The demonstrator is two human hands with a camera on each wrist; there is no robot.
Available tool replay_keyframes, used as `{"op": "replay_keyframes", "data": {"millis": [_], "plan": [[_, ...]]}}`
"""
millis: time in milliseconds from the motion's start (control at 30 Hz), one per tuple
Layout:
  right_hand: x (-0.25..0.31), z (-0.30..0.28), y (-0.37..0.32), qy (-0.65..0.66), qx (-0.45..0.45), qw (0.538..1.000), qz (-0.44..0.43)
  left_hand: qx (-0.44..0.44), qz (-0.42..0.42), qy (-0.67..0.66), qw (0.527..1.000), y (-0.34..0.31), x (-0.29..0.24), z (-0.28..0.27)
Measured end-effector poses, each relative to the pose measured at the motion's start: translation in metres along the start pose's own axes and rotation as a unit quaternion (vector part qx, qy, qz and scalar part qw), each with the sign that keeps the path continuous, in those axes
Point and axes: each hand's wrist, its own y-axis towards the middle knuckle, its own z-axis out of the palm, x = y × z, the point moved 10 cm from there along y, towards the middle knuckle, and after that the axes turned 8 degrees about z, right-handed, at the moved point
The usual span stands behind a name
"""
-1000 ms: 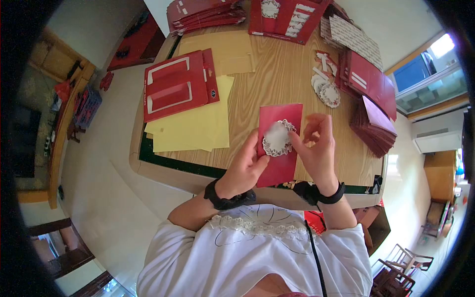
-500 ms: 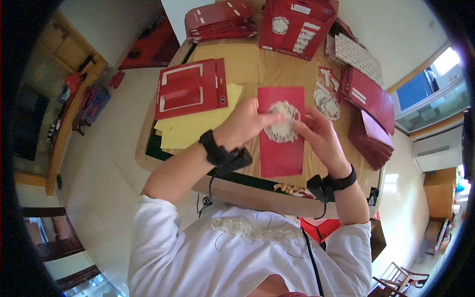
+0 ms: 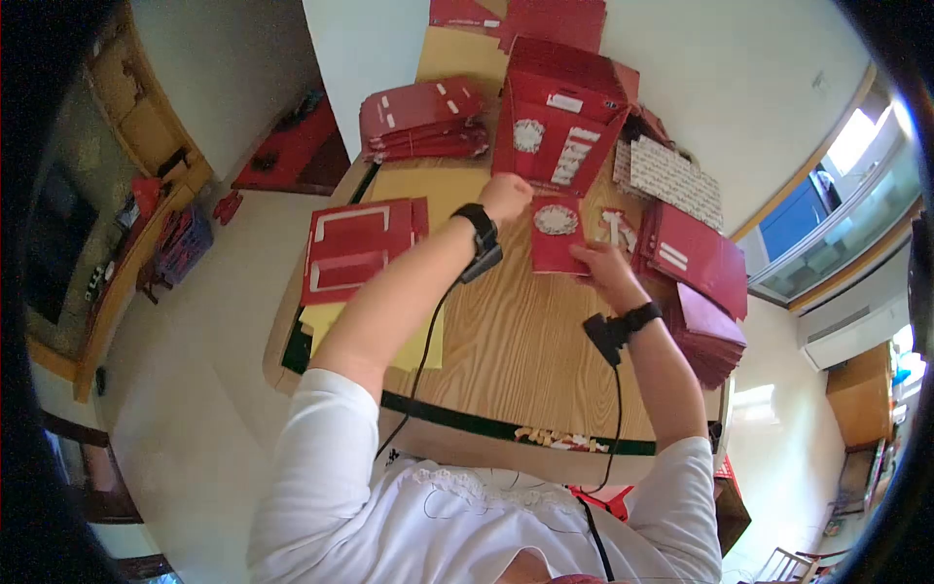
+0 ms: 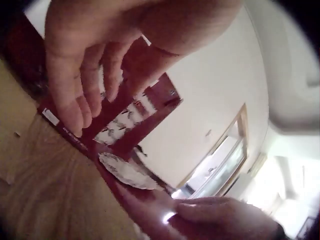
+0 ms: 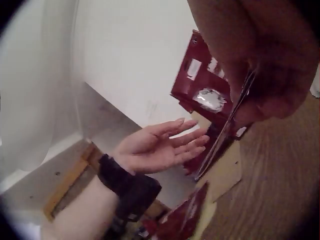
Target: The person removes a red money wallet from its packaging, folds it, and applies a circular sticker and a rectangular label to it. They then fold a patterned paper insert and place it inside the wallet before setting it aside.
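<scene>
pinching the red card (image 3: 555,257) at its edge spares the white rosette (image 3: 556,220); right hand (image 3: 609,273) clamped there, left hand (image 3: 506,198) fingers loosely apart.

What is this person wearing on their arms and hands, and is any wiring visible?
The left hand and right hand are both ungloved. Each wrist wears a black strap carrying a black, boxy module, with a thin black cable running from it. The white sleeves are short, ending near the elbows.
</scene>
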Motion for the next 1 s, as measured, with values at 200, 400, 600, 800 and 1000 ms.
{"op": "replay_keyframes", "data": {"millis": [200, 400, 600, 800, 1000], "plan": [[0.002, 0.016, 0.021, -0.032, -0.013, 0.999, 0.027, -0.051, 0.059, 0.297, 0.952, 0.045, -0.003, 0.02], [-0.018, 0.016, 0.042, 0.038, 0.001, 0.996, 0.083, -0.02, 0.065, 0.462, 0.884, 0.079, -0.001, 0.035], [-0.019, 0.023, 0.053, 0.098, 0.024, 0.99, 0.094, -0.048, 0.172, 0.514, 0.839, 0.082, -0.029, 0.044], [-0.017, 0.032, 0.062, 0.093, 0.036, 0.989, 0.108, 0.014, 0.19, 0.537, 0.822, 0.087, -0.021, 0.051], [-0.018, 0.039, 0.072, 0.107, 0.038, 0.988, 0.102, 0.014, 0.194, 0.564, 0.803, 0.089, -0.026, 0.05]]}}
